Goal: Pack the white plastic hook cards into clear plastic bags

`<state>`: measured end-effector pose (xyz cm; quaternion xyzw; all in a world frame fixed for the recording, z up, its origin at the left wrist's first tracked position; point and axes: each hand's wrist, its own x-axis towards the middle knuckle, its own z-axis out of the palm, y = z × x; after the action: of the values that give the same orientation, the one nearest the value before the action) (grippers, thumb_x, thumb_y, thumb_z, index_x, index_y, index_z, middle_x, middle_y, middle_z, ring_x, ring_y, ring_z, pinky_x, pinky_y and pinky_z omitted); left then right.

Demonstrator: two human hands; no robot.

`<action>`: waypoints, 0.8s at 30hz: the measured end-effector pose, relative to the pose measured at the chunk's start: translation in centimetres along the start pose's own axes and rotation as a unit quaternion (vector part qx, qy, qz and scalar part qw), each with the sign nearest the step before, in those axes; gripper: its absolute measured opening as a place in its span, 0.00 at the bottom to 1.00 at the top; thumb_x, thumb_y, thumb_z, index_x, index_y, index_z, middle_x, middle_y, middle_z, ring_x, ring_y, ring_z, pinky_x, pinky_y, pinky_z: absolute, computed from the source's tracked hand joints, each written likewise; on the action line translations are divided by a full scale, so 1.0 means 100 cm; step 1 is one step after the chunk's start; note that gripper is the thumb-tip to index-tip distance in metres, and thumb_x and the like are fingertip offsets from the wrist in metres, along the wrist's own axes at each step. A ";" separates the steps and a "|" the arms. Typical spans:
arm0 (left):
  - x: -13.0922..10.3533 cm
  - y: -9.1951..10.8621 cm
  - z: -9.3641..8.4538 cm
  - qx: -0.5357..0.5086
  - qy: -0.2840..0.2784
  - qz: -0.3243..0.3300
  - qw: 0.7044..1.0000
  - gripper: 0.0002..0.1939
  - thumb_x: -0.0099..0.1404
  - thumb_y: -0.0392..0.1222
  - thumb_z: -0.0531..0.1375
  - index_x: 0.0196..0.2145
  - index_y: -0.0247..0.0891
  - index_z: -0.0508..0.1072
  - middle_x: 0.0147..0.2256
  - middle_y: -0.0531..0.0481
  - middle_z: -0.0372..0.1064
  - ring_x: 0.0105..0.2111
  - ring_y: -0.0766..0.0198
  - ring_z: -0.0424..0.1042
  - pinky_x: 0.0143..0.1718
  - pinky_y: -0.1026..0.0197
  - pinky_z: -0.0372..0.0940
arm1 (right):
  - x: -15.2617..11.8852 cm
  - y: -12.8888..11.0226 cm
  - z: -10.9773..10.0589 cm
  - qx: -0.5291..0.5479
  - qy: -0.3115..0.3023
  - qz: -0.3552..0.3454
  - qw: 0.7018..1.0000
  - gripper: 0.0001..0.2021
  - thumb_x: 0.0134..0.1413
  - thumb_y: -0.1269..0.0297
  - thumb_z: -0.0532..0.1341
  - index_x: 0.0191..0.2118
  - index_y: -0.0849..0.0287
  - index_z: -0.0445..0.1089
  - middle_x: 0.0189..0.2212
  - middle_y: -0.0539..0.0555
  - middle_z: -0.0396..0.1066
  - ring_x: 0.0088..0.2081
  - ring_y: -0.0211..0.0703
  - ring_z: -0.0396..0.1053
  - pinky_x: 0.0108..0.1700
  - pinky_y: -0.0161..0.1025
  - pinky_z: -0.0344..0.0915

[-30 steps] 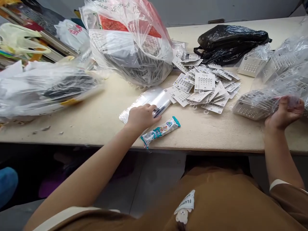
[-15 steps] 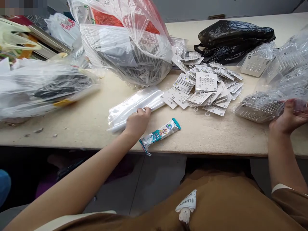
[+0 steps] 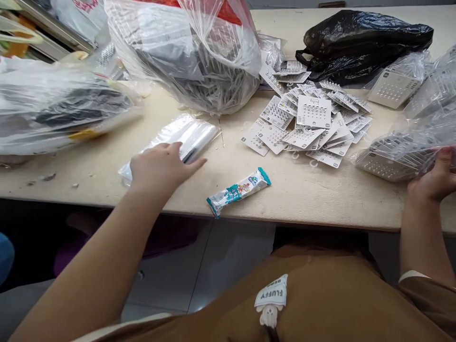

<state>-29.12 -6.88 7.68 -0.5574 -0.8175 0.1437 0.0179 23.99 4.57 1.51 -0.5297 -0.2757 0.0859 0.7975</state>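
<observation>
My left hand (image 3: 160, 164) lies over a stack of clear plastic bags (image 3: 194, 137), its thumb stretched out to the right and its fingers partly hidden on the far side. At the right edge, my right hand (image 3: 436, 178) has its thumb pressed on a clear bag of earring cards (image 3: 392, 159), fingers underneath and partly out of view. Between the hands is a loose pile of white earring cards (image 3: 313, 112) with small shiny studs. A white and teal wrapped snack bar (image 3: 238, 191) sits near the table's front edge.
A large, full clear bag (image 3: 192, 61) stands at the back, and another stuffed plastic bag (image 3: 81, 111) lies at left. Behind the cards is a black plastic bag (image 3: 366, 42). More bagged cards (image 3: 394, 88) lie at right. Small scraps (image 3: 49, 177) dot the table's left front.
My left hand and the clear bag stack have shifted left, away from the card pile, and its thumb has spread. My right hand still holds the bag of cards. The view has tilted slightly.
</observation>
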 end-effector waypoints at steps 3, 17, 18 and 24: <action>-0.028 0.032 0.001 -0.121 -0.029 0.112 0.986 0.37 0.61 0.68 0.59 0.58 0.40 0.70 0.53 0.44 0.73 0.49 0.48 0.73 0.49 0.53 0.67 | 0.001 0.005 -0.004 0.087 -0.079 -0.079 0.990 0.14 0.54 0.84 0.57 0.32 0.55 0.64 0.27 0.45 0.68 0.28 0.37 0.70 0.42 0.40 0.74; -0.041 0.029 0.025 -0.154 0.034 0.067 0.985 0.22 0.64 0.56 0.57 0.50 0.41 0.73 0.49 0.43 0.74 0.44 0.45 0.74 0.34 0.54 0.62 | 0.010 0.017 -0.003 0.069 -0.064 -0.100 0.991 0.14 0.49 0.85 0.60 0.31 0.57 0.63 0.24 0.44 0.67 0.24 0.36 0.69 0.37 0.40 0.71; -0.034 0.020 0.030 -0.168 0.052 0.057 0.983 0.22 0.64 0.57 0.58 0.49 0.42 0.73 0.46 0.44 0.74 0.44 0.45 0.74 0.34 0.55 0.62 | 0.010 0.018 -0.004 0.080 -0.070 -0.108 0.988 0.12 0.50 0.84 0.60 0.31 0.57 0.63 0.24 0.45 0.68 0.25 0.37 0.69 0.37 0.40 0.71; -0.007 -0.014 0.071 -0.196 0.167 0.042 0.965 0.17 0.52 0.56 0.68 0.35 0.45 0.74 0.28 0.52 0.70 0.26 0.59 0.63 0.26 0.61 0.50 | 0.004 0.017 -0.004 0.122 -0.072 -0.105 0.984 0.09 0.48 0.78 0.66 0.31 0.58 0.68 0.25 0.47 0.70 0.25 0.40 0.71 0.36 0.43 0.70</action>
<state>-31.48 -9.50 1.32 -0.6000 -0.7909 -0.1141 0.0385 24.83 5.19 0.01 -0.3886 -0.3740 0.0725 0.8389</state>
